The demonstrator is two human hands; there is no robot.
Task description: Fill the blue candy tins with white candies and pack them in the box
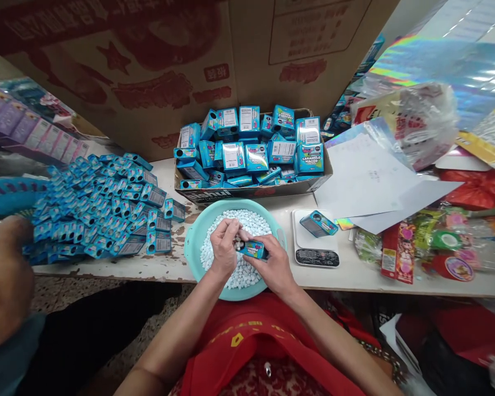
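Note:
A turquoise basin (190, 253) full of small white candies (247, 275) stands at the table's front edge. Above it, my right hand (274, 264) holds a small blue candy box (254, 249) tilted on its side, its open end towards the left. Curled beside that end, my left hand (226, 245) holds several white candies in its fingers. To the right, another blue box (318, 224) lies on a white scale (303, 242) with a black display panel. Behind the basin, a cardboard tray (251, 192) is heaped with blue boxes (256, 157).
Many blue boxes (86, 214) are piled at the left, near another person's hand (6, 280). A large carton (247, 55) stands behind the tray. White sheets (363, 176), plastic bags (416, 121) and wrapped sweets (454, 247) cover the right side.

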